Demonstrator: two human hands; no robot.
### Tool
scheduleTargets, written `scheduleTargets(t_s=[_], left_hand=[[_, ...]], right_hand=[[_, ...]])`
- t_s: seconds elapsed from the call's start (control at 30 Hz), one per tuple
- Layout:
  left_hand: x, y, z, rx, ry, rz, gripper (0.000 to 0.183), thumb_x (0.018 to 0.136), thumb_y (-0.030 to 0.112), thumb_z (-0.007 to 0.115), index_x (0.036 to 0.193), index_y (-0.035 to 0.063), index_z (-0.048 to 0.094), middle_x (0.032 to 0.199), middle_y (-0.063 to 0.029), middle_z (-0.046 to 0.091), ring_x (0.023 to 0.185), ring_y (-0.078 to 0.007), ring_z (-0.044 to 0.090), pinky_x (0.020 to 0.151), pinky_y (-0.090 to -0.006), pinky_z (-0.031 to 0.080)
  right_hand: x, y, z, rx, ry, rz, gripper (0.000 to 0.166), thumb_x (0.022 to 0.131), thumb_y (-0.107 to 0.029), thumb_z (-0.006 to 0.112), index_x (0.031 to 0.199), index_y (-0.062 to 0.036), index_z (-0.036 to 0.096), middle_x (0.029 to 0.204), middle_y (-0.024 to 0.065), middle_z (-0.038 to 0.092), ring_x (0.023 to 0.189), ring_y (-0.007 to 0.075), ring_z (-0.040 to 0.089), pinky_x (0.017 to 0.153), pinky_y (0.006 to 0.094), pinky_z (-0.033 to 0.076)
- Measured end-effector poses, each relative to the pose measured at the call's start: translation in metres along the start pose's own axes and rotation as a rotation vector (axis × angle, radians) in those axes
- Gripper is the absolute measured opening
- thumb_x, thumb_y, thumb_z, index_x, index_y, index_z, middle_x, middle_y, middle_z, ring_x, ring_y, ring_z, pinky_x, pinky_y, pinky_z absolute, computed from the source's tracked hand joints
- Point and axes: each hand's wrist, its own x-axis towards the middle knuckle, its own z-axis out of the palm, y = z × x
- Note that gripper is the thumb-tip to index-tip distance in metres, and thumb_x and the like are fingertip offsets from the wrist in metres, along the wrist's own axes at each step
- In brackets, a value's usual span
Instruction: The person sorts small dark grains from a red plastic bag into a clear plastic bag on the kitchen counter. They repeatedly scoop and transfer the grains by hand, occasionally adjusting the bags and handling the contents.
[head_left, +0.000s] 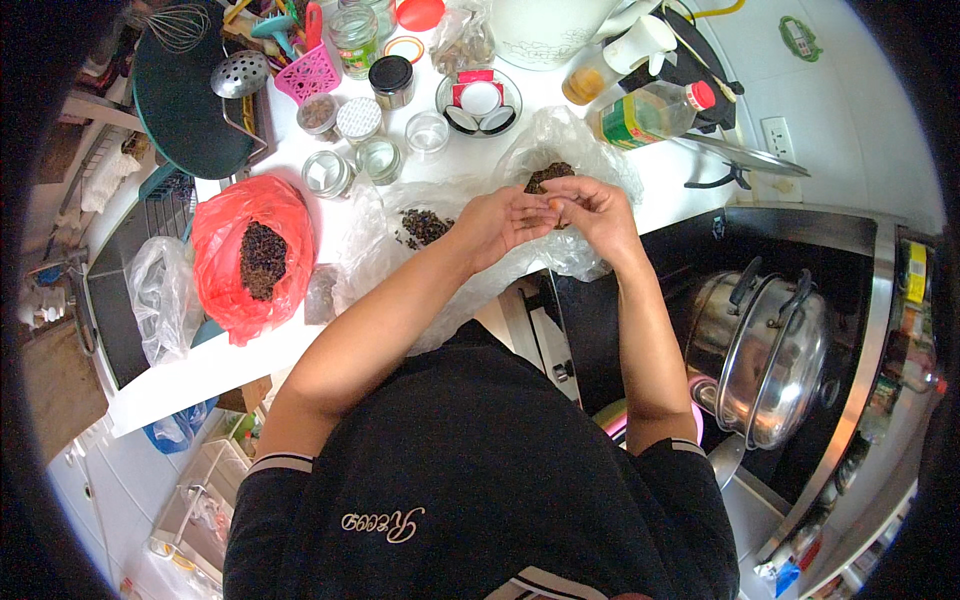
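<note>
My left hand (514, 217) is turned palm up over the counter, its fingers reaching toward my right hand (598, 214). The fingertips of both hands meet over a clear plastic bag (547, 135) with a clump of dark brown dried material (550, 175). A small orange spot shows between the fingers; whether it is a held piece or a fingertip is unclear. Left of my hands, loose dark dried bits (424, 227) lie on crumpled clear plastic (360, 255). Farther left, a red plastic bag (289, 202) holds more dark dried material (262, 262).
Several glass jars (328, 174) stand behind the bags, with a glass bowl (480, 124) of lids. An oil bottle (646, 112) tilts at back right. A large steel steamer pot (772, 367) sits on the black stovetop to my right. A pink basket (307, 73) holds utensils.
</note>
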Motion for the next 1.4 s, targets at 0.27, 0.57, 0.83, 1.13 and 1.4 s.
scheduleTargets(t_s=[0.27,0.57,0.83,1.13,1.4], left_hand=[[-0.021,0.011,0.006,0.796,0.302,0.154,0.03,0.084,0.025,0.06,0.101,0.0006,0.059,0.072,0.0004,0.051,0.061,-0.0108,0.047,0.057,-0.0255,0.042],[-0.012,0.0,-0.008,1.084,0.764,0.643,0.03,0.072,0.023,0.071,0.084,-0.0005,0.056,0.066,-0.0102,0.056,0.059,-0.0221,0.053,0.058,-0.0343,0.043],[-0.005,0.021,-0.001,1.235,0.519,0.43,0.027,0.073,0.018,0.066,0.09,-0.0025,0.062,0.082,-0.0172,0.064,0.074,-0.0278,0.061,0.068,-0.0367,0.046],[-0.011,0.022,0.014,1.051,0.502,0.336,0.043,0.073,0.018,0.065,0.108,-0.0044,0.055,0.096,-0.0192,0.063,0.089,-0.0266,0.061,0.078,-0.0328,0.046],[0.01,0.031,0.003,1.048,0.542,0.341,0.048,0.072,0.021,0.064,0.11,-0.0063,0.053,0.1,-0.0209,0.061,0.091,-0.0269,0.06,0.08,-0.0334,0.046]], right_hand=[[0.033,0.055,-0.021,-0.616,0.001,-0.1,0.032,0.074,0.001,0.062,0.106,-0.0039,0.06,0.095,0.0112,0.065,0.087,0.0254,0.062,0.08,0.031,0.048],[0.034,0.048,0.017,-0.967,-0.189,-0.191,0.04,0.062,-0.008,0.07,0.099,-0.0093,0.055,0.113,0.012,0.053,0.093,0.0363,0.057,0.079,0.0411,0.048],[0.038,0.063,-0.021,-0.897,0.065,-0.113,0.028,0.073,-0.008,0.06,0.101,-0.0091,0.059,0.099,0.0173,0.06,0.096,0.0349,0.056,0.083,0.0407,0.045],[0.045,0.046,-0.062,-0.639,0.003,-0.011,0.035,0.078,-0.012,0.061,0.112,-0.0057,0.057,0.106,0.0149,0.061,0.098,0.03,0.058,0.085,0.0362,0.045],[0.052,0.045,-0.03,-0.843,-0.072,0.066,0.049,0.069,-0.013,0.07,0.115,-0.008,0.055,0.108,0.015,0.059,0.102,0.0304,0.056,0.09,0.0357,0.044]])
